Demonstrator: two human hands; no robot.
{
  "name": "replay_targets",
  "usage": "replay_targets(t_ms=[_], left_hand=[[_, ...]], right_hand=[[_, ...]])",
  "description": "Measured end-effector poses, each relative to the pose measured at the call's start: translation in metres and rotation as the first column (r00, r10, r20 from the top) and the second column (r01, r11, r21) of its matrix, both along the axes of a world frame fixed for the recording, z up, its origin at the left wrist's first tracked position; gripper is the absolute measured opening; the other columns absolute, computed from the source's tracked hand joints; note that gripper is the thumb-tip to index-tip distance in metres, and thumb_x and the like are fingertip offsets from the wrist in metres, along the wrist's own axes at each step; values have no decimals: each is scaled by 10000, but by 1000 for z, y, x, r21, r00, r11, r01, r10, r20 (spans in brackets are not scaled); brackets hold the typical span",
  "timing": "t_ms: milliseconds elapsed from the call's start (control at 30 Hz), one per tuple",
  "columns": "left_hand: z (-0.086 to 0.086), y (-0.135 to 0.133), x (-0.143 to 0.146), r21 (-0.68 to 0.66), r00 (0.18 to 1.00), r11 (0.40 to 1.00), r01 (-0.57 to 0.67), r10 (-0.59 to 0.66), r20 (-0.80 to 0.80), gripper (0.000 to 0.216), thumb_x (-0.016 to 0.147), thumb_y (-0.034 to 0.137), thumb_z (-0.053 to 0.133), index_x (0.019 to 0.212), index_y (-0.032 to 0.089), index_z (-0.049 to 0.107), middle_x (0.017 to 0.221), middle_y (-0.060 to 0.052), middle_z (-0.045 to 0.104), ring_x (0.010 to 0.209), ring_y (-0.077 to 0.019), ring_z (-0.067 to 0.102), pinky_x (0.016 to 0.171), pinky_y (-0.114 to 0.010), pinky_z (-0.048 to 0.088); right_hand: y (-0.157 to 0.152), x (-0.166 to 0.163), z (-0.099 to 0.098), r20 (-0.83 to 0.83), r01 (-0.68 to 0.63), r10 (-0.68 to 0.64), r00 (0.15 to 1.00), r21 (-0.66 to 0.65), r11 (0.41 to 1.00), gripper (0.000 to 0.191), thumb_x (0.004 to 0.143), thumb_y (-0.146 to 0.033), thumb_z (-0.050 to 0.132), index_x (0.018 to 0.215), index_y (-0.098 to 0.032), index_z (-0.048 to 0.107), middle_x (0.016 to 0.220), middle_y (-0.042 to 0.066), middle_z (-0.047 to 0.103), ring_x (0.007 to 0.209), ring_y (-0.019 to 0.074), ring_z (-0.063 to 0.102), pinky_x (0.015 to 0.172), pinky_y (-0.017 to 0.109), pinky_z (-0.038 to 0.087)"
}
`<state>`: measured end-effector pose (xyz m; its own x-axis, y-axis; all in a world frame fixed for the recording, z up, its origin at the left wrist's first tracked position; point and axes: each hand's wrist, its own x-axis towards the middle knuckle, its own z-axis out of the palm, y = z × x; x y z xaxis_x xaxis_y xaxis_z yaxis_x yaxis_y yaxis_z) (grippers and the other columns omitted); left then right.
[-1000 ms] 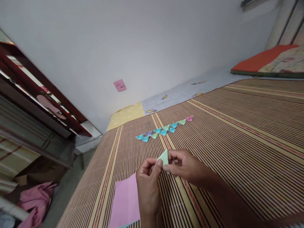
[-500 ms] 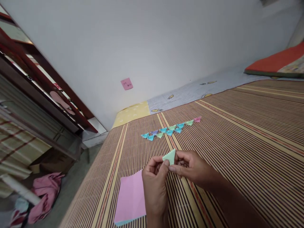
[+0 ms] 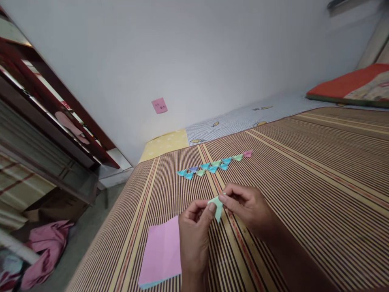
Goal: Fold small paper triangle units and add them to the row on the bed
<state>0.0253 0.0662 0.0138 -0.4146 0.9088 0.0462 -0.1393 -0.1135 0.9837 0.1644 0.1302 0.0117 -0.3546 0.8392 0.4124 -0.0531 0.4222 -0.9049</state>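
Observation:
A small light-green folded paper triangle [image 3: 217, 207] is held between both hands above the striped mat. My left hand [image 3: 196, 233] pinches its left end between thumb and fingers. At its upper right corner, my right hand [image 3: 247, 205] has thumb and forefinger closed on the paper. One tip of the triangle points down between the hands. Beyond the hands lie several small folded paper triangles [image 3: 213, 168] in two rows, coloured blue, green, purple and pink. Left of my left hand is a stack of pink paper sheets [image 3: 161, 253], with a blue edge showing underneath.
The striped mat [image 3: 304, 170] covers the bed up to a patterned sheet [image 3: 231, 123] along the wall. A pink note [image 3: 159, 106] is stuck on the wall. An orange cushion [image 3: 337, 84] lies at the far right. Pink cloth [image 3: 48, 251] lies at the lower left, off the bed.
My right hand has moved up to the upper right corner of the green paper triangle. The triangle has been turned so that a tip now points down. The view has shifted slightly.

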Motion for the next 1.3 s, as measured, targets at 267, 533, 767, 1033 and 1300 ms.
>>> replay_targets(t_ms=[267,533,767,1033,1300], left_hand=[[-6,4,2,70,982,995,-75,61,180,197,715,318,821,710,168,693,663,-3,673,645,-154,621,648,-269,504],[-8,5,1,85,979,991,-105,87,187,211,728,311,823,697,170,670,637,24,639,620,-122,584,607,-230,475],[-12,4,0,89,980,990,-109,92,175,220,764,324,805,712,174,652,634,36,615,605,-107,552,578,-211,453],[-9,6,0,105,951,990,-92,56,303,249,700,321,853,705,169,655,613,28,606,584,-105,524,566,-211,435],[-9,3,-5,55,980,995,85,-94,177,206,762,292,809,702,156,666,651,14,626,636,-112,538,643,-228,438]], right_hand=[[-2,-6,-8,50,-314,330,943,-204,927,176,880,-262,633,731,-168,640,649,-10,603,615,132,550,584,250,420],[-5,-9,-3,46,-341,359,932,-223,913,159,867,-193,602,712,-161,615,656,-5,607,608,133,568,593,255,433],[-7,-8,1,59,-396,416,908,-206,895,181,903,-192,565,723,-170,578,672,-8,614,586,128,596,589,249,455],[-8,-8,-2,113,-381,406,907,-194,904,235,895,-201,567,666,-190,515,605,-29,563,564,132,569,559,253,407],[4,8,-1,-14,-189,188,982,-104,977,228,959,-315,576,779,-182,620,689,-23,579,644,125,537,614,249,421]])
